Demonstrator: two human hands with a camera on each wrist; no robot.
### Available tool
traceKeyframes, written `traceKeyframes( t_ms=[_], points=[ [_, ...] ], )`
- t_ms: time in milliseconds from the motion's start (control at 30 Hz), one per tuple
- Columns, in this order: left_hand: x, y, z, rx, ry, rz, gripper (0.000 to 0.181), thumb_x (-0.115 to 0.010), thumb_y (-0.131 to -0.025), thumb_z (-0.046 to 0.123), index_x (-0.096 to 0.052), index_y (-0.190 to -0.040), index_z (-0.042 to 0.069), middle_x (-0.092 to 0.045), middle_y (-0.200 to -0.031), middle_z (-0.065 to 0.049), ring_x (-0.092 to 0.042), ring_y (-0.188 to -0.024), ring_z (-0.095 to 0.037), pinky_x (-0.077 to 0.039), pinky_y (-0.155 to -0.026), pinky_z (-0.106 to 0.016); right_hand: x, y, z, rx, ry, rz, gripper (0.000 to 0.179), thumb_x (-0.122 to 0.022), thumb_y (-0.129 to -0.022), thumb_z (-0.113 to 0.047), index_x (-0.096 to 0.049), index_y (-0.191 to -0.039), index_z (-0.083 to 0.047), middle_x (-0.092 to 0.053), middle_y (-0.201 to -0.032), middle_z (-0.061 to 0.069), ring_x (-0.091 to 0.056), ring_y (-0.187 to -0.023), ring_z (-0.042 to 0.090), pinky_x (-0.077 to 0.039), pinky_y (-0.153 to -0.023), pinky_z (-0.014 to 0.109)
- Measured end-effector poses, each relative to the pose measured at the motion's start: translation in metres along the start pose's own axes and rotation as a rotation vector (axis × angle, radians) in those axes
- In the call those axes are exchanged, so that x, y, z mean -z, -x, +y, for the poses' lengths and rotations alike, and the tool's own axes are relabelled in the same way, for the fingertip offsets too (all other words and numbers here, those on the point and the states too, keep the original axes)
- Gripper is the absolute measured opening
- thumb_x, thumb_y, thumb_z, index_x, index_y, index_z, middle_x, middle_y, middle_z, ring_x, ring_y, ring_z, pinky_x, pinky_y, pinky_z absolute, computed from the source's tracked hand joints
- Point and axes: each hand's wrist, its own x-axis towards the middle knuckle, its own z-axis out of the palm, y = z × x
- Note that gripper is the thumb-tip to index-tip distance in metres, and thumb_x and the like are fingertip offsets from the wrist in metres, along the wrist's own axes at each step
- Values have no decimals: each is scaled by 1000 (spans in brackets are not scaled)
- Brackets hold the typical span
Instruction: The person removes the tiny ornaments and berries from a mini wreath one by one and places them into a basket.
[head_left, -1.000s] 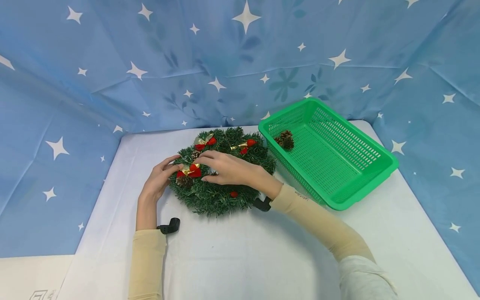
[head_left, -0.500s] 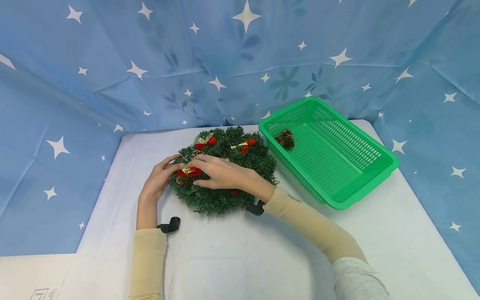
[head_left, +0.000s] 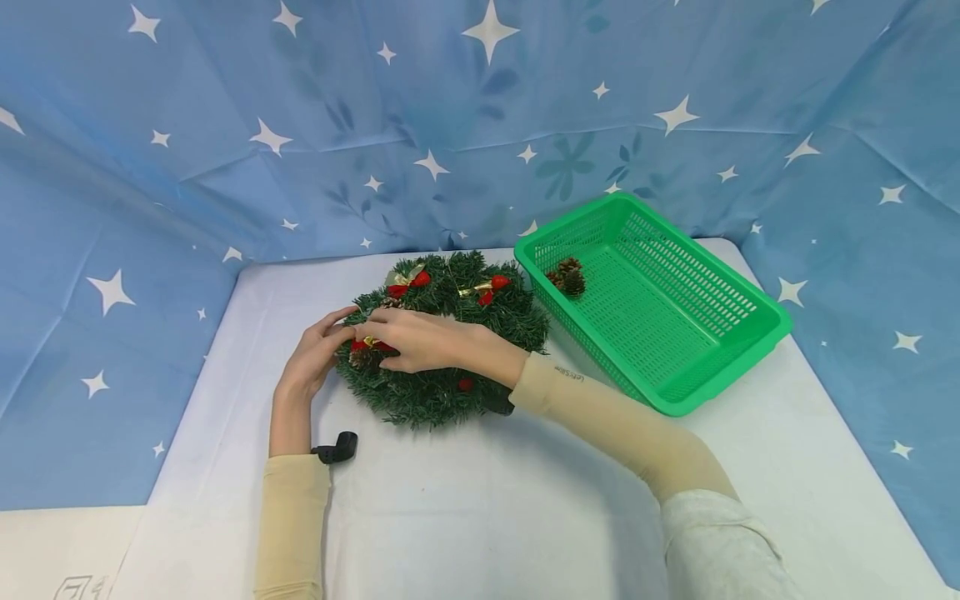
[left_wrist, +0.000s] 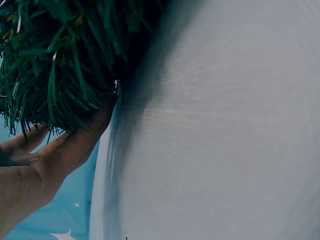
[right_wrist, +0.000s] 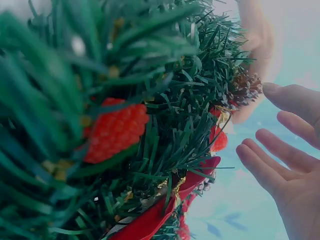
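Note:
A green wreath [head_left: 427, 404] with red-and-gold bows, red berries and pine cones lies on the white table. My left hand [head_left: 309, 354] grips its left edge, thumb on top; the left wrist view shows fingers [left_wrist: 82, 142] reaching underneath the greenery. Over the wreath's left part hovers my right hand [head_left: 423, 340], partly covering a red bow [head_left: 362, 344]. In the right wrist view its fingers [right_wrist: 270, 162] are extended and spread, holding nothing. The thumb there appears close to a pine cone [right_wrist: 245, 90]; whether it touches cannot be told. A red berry [right_wrist: 117, 130] shows nearer the camera.
A green plastic basket [head_left: 720, 392] stands to the right, close against the wreath, with pine cones [head_left: 572, 279] in its left corner. Blue star-patterned cloth [head_left: 420, 108] hangs behind and at both sides of the table [head_left: 450, 517].
My right hand has shifted left and slightly down across the wreath, covering more of the left bow. My left hand has kept its place on the edge.

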Motion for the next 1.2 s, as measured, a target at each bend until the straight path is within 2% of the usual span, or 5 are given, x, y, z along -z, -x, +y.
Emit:
traceKeyframes(
  t_ms=[133,400,867,1100,1200],
  points=[
    [0,-1,-1,-7,-11,4,57,-53,-108,31,-36,-162,23,-53,-134,-4,-52,-109,-11,-39,-82,-34,-1,-8,0,-8,14,-51,50,-69,-101,-20,-53,-147,-6,-54,-143,13,-60,-125,24,-49,-102,31],
    [-2,1,-2,-3,-11,15,57,-52,-108,29,-36,-162,21,-59,-120,5,-48,-77,-7,-37,-64,-26,-7,-18,2,14,-5,-110,42,-69,-100,-13,-57,-140,-5,-56,-138,13,-62,-121,23,-50,-101,29],
    [-1,0,0,-15,17,12,57,-49,-106,17,-36,-162,18,-63,-102,11,-43,-72,-7,-35,-61,-25,-12,-33,4,14,-68,-109,52,-71,-99,-14,-54,-147,-7,-58,-142,12,-62,-124,21,-48,-102,26],
    [-2,2,1,-13,24,3,60,-49,-105,12,-35,-162,17,-57,-85,10,-40,-67,-8,-34,-61,-26,-14,-38,4,27,-100,-113,48,-74,-97,-12,-59,-142,-6,-62,-138,9,-65,-116,17,-49,-96,22],
    [0,3,1,-13,29,1,60,-49,-105,11,-34,-162,16,-59,-87,10,-44,-70,-8,-37,-63,-25,-14,-40,3,23,-100,-122,46,-74,-96,-12,-60,-140,-7,-63,-136,7,-65,-114,15,-49,-95,20]
  ],
)
